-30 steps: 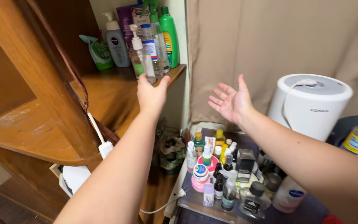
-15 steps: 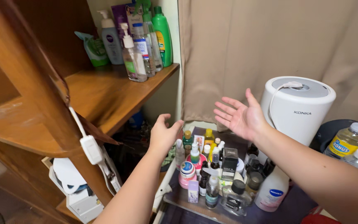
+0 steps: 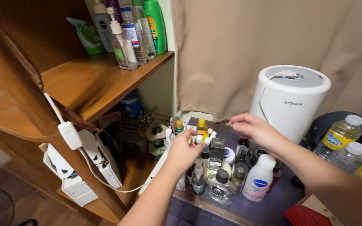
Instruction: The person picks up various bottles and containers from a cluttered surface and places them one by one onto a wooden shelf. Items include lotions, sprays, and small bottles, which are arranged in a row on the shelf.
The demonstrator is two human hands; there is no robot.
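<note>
My left hand [image 3: 184,153] down on cluster of small cosmetic bottles [image 3: 214,167], fingers curled over them; can't tell what it grips. My right hand [image 3: 254,129] hovers just beyond, fingers loosely bent, empty, white cylindrical appliance [image 3: 290,102] behind it.

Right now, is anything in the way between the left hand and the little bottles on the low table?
Nothing visible. The left hand is already down on the cluster of small bottles; its fingers cover some. The right hand hovers just above the same cluster, beside the white cylinder appliance.
</note>
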